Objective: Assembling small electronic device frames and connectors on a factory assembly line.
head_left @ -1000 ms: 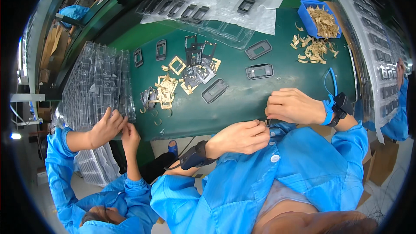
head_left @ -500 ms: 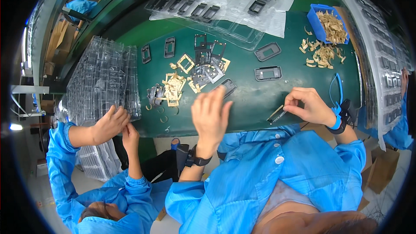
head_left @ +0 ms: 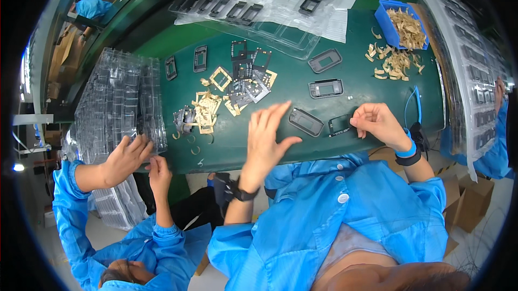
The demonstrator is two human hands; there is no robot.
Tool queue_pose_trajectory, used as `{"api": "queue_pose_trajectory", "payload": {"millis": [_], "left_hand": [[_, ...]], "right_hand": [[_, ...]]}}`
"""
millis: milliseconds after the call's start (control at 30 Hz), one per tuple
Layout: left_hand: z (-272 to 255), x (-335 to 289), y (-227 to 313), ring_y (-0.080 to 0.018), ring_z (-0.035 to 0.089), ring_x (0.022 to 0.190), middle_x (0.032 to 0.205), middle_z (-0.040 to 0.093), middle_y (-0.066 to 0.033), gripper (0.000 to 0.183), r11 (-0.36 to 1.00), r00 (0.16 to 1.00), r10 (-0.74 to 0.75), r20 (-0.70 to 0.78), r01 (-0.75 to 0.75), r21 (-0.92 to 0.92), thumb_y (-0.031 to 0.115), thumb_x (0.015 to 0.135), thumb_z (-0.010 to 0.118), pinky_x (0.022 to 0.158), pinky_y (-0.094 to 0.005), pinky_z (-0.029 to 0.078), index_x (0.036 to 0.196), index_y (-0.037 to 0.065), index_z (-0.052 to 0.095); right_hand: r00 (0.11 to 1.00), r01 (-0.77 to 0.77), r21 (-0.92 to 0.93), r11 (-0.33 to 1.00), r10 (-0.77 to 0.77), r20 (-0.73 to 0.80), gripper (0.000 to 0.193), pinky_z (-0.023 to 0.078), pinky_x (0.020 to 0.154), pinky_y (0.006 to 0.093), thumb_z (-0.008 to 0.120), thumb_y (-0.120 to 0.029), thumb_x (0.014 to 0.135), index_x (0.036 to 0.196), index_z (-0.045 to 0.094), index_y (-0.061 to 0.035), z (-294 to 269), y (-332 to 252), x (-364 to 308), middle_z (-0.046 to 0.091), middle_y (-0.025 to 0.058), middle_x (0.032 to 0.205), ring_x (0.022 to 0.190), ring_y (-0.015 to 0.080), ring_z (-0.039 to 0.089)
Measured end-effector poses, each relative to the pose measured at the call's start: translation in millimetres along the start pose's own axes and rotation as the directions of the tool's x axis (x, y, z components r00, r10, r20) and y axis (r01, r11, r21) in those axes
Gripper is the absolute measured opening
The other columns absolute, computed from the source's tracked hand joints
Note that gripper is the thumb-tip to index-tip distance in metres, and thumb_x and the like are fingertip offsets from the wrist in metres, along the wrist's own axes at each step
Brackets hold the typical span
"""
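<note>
In my right hand (head_left: 380, 125), thumb and fingers pinch the right edge of a thin black frame-shaped sheet (head_left: 332, 127), held low over the green table (head_left: 226, 153). My left hand (head_left: 264, 142) has its fingers stretched and thumb apart, with nothing in it. Between the hands lies a dark grey oval housing (head_left: 306, 122), just right of my left fingertips. Two similar housings, one tilted (head_left: 325, 60) and one with a window (head_left: 326, 88), lie farther back. Left of centre are a pile of black frame sheets (head_left: 249, 78) and a heap of tan frame scraps (head_left: 206, 112).
A blue bin (head_left: 389, 24) of curled tan strips stands at back right, with loose strips (head_left: 396, 64) before it. Clear trays of dark parts (head_left: 291, 37) lie at the back. A co-worker's hands (head_left: 129, 159) are beside stacked clear trays (head_left: 116, 102) at left.
The near housing has shifted right and toward me, out from beside my left fingertips. My left hand has spread its thumb. The black sheet has turned from nearly edge-on to showing its face.
</note>
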State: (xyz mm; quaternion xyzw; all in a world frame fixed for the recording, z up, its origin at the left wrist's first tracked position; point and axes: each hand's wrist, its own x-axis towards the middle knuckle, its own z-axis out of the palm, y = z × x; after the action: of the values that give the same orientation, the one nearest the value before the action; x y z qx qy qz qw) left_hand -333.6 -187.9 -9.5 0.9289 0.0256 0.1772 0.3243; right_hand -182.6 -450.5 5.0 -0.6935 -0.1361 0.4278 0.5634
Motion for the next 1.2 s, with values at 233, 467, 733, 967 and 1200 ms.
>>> {"api": "queue_pose_trajectory", "payload": {"millis": [233,467,733,967,1200], "left_hand": [[16.2,-7.2,-1.1,-0.0245,0.054,0.111,0.115,0.067,-0.0022,0.081,0.996,0.983,-0.020,0.180,0.036,-0.082,0.018,0.065,0.088,0.092,-0.0375,0.037,0.139,0.012,0.055],[33.8,-36.1,26.1,-0.0278,0.058,0.105,0.111,0.067,-0.0081,0.073,0.981,0.984,-0.165,-0.073,0.156,-0.111,0.019,0.065,0.089,0.092,-0.0381,0.040,0.130,0.006,0.060],[39.1,-43.6,20.0,-0.0284,0.060,0.106,0.111,0.070,-0.0076,0.044,0.987,0.984,-0.109,-0.141,0.091,-0.131,0.011,0.069,0.087,0.091,-0.0379,0.041,0.107,0.007,0.064],[41.4,-44.5,19.1,-0.0271,0.062,0.102,0.111,0.071,-0.0069,0.033,0.998,0.987,-0.033,-0.158,0.025,-0.053,0.013,0.068,0.086,0.089,-0.0374,0.042,0.095,0.006,0.068],[41.6,-46.4,17.6,-0.0244,0.061,0.104,0.114,0.068,-0.0038,0.032,1.000,0.992,-0.009,-0.127,0.007,-0.014,0.014,0.069,0.084,0.087,-0.0377,0.041,0.099,0.010,0.073]], "right_hand": [[0.996,-0.085,0.112,0.990,0.081,0.041,0.015,0.047,0.049,0.0215,0.069,-0.013,0.094,0.090,0.064,0.0012,6.9,2.2,0.6,0.065,0.0028,0.067,0.054,0.0079,0.061],[0.980,-0.184,0.066,0.981,0.178,0.093,0.017,0.045,0.043,0.0207,0.067,-0.013,0.095,0.090,0.064,0.0029,17.1,-5.2,5.8,0.064,0.0033,0.063,0.049,0.0081,0.060],[0.968,-0.220,-0.067,0.973,0.226,0.104,0.018,0.043,0.041,0.0208,0.069,-0.014,0.093,0.089,0.063,0.0023,38.1,-10.0,15.5,0.062,0.0034,0.060,0.047,0.0087,0.060],[0.970,-0.227,-0.074,0.971,0.232,0.074,0.019,0.042,0.040,0.0210,0.070,-0.015,0.092,0.086,0.063,0.0019,43.6,-11.2,16.0,0.062,0.0034,0.059,0.047,0.0088,0.060],[0.972,-0.225,-0.092,0.970,0.230,0.041,0.019,0.040,0.039,0.0220,0.070,-0.014,0.091,0.084,0.062,0.0017,46.0,-11.5,16.0,0.062,0.0041,0.058,0.045,0.0089,0.059]]}}
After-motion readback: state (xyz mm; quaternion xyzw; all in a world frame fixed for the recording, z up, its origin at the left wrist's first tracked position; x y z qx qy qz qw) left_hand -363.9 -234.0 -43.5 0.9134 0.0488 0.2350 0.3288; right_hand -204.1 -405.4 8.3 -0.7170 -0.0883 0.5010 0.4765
